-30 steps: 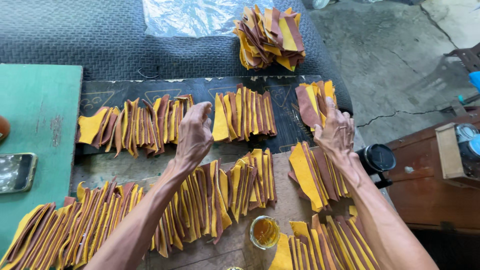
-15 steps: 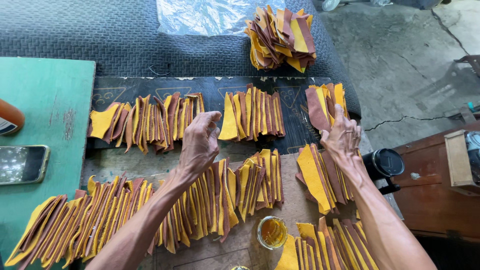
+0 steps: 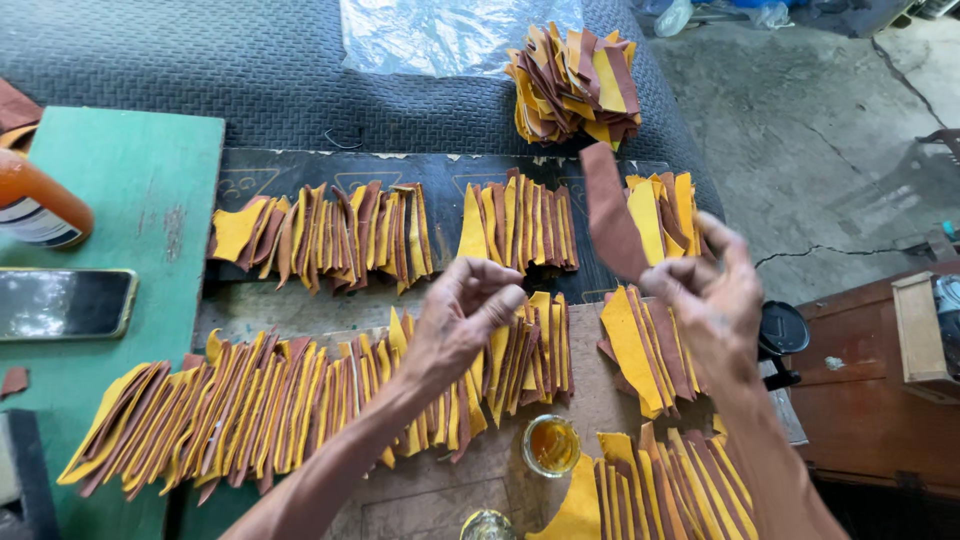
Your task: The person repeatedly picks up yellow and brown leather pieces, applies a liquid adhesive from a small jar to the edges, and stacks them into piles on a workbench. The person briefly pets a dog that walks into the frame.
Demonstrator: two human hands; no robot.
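My right hand [image 3: 712, 300] pinches a brown leather piece [image 3: 610, 215] and holds it upright above the rows. My left hand [image 3: 462, 325] hovers over the near row with its fingers curled and nothing in them. Rows of overlapping yellow and brown leather pieces [image 3: 330, 235] lie fanned out on a dark board [image 3: 300, 165]. A longer near row [image 3: 260, 405] runs under my left forearm. More fanned pieces [image 3: 650, 345] lie below my right hand.
A loose stack of the same pieces [image 3: 575, 85] sits at the back next to a clear plastic sheet [image 3: 440, 35]. A small jar of amber glue [image 3: 551, 445] stands near the front. A phone [image 3: 62, 303] and an orange bottle [image 3: 40, 205] rest on a green board [image 3: 130, 180].
My right hand has lifted a brown piece off the right-hand row. My left hand rose from the near row and curled its fingers. The view moved closer.
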